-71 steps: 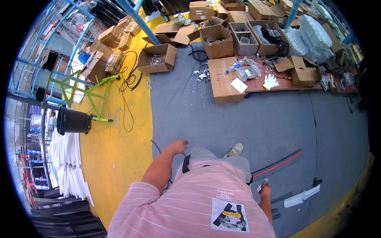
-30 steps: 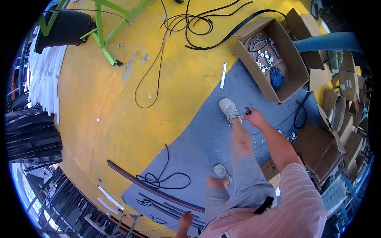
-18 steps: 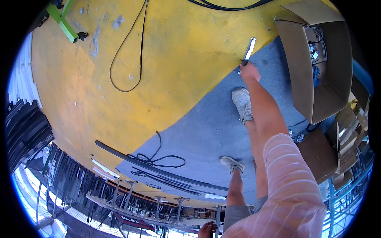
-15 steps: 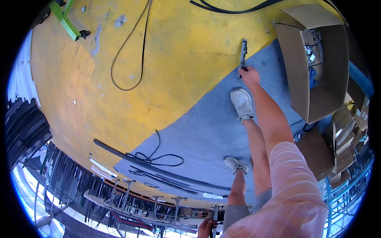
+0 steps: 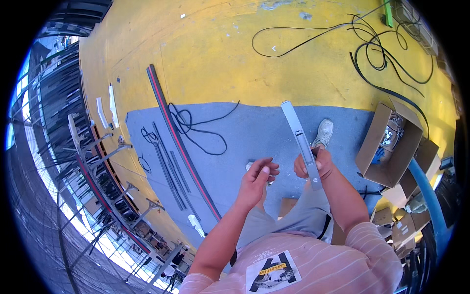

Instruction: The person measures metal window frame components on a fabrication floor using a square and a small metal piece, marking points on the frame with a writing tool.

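1. Head view, centre right of the frame: I see my right hand (image 5: 313, 166) with fingers wrapped around the lower end of a long flat grey metal strip (image 5: 300, 139), which slants toward the upper left.
2. My left hand (image 5: 257, 179) sits just left of it, fingers loosely curled, grasping nothing I can make out.
3. An open brown cardboard box (image 5: 379, 147) rests at the right.
4. Black cables (image 5: 196, 130) lie on the grey floor mat (image 5: 235, 127) at centre left.
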`<state>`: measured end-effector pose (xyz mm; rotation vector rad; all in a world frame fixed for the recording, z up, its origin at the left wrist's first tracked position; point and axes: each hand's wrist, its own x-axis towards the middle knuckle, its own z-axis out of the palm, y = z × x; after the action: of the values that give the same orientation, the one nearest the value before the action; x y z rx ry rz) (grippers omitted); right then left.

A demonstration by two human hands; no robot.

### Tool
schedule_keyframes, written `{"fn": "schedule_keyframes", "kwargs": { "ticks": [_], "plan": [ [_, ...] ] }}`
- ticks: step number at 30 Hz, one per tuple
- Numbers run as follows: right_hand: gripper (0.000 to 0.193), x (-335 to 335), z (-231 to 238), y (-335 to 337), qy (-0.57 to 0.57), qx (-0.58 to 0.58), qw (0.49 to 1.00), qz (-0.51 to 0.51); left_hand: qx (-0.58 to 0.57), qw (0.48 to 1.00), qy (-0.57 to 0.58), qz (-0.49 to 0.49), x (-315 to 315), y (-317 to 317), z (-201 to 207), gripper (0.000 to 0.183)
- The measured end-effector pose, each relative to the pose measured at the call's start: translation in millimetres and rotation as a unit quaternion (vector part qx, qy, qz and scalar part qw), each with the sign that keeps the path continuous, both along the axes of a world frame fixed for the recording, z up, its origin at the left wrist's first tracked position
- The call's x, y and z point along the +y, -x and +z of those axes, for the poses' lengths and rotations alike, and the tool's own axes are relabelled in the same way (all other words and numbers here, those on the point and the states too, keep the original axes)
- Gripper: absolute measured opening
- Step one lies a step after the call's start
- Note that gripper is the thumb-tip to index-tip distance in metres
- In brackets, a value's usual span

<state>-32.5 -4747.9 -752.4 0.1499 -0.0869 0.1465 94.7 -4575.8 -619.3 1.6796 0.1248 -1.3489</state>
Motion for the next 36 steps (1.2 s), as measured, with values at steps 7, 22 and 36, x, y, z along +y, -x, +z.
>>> {"fn": "schedule_keyframes", "kwargs": {
  "ticks": [7,22,36],
  "plan": [
    [0.059,167.4,149.1,-123.6,0.088,-0.060,0.985,0.137,-0.120,0.960,0.226,0.116,120.8,-99.5,140.8,0.065],
    [0.043,544.2,350.2,-336.6,0.304,-0.073,0.889,0.333,-0.413,0.822,0.104,0.378,556.2,-242.4,333.4,0.083],
    [0.038,760.0,366.5,-545.5,0.606,-0.098,0.736,0.286,-0.346,0.764,0.147,0.524,806.5,-437.3,298.5,0.047]
  ]
}}
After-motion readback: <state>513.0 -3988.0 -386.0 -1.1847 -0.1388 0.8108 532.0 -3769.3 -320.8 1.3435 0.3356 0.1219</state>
